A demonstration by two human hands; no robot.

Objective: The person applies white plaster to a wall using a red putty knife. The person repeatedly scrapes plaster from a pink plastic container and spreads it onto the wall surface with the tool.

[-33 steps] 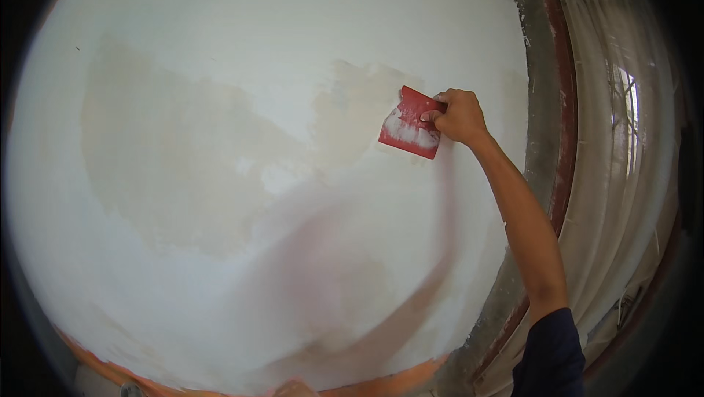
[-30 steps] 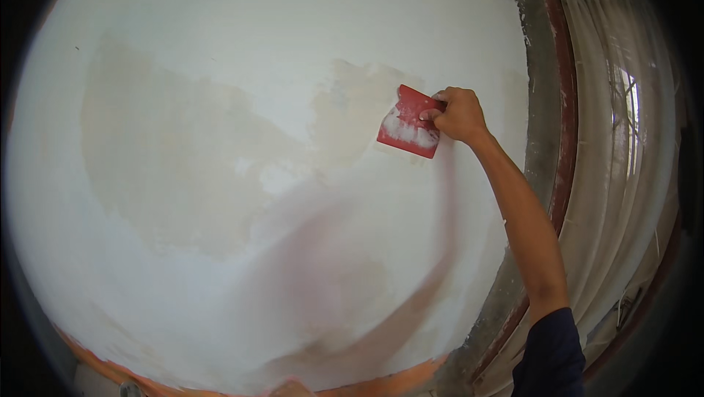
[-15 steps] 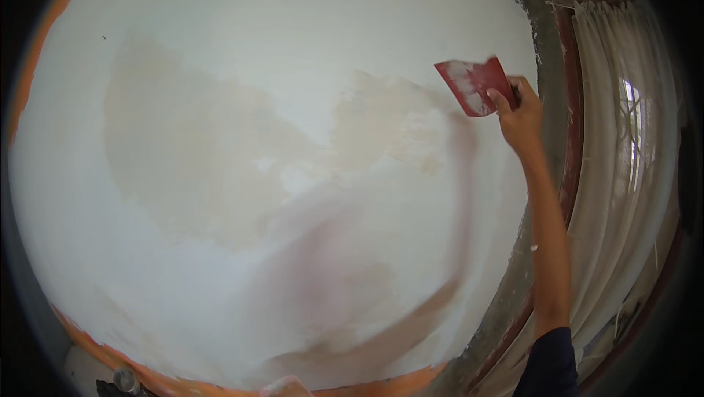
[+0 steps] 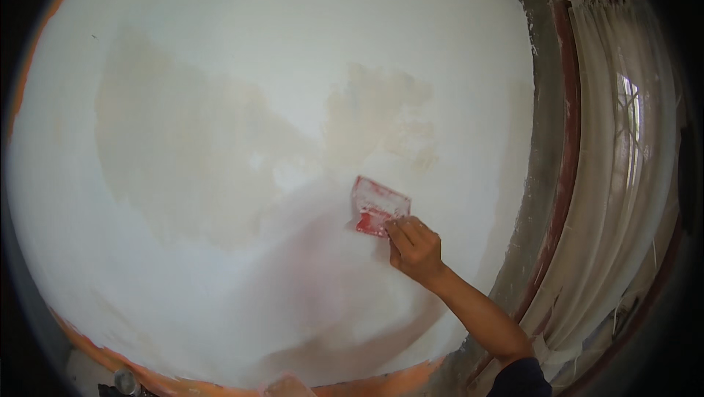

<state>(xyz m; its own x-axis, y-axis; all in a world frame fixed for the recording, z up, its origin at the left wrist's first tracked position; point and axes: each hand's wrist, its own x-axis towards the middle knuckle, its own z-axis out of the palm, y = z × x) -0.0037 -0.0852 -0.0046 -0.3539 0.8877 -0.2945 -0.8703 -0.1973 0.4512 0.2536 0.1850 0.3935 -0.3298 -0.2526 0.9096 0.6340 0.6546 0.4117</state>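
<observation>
My right hand (image 4: 415, 249) is closed on a red flat scraper (image 4: 380, 205), smeared with white compound, held against the white wall (image 4: 205, 15) just right of centre. Beige patches show on the wall above it and to the left, and soft shadows of my body and arm fall below. At the bottom edge a small pinkish, white-smeared object (image 4: 290, 386) pokes into view, too cropped to name. My left hand does not show clearly.
A pale gathered curtain (image 4: 609, 177) hangs in a dark red frame (image 4: 568, 103) at the right, beside a grey rough border (image 4: 544, 89). Orange paint (image 4: 396, 379) edges the wall. A small metal container (image 4: 125, 382) sits at the lower left.
My right hand and the scraper have moved from the upper right of the wall down and left to below the beige patches, with the scraper now turned differently.
</observation>
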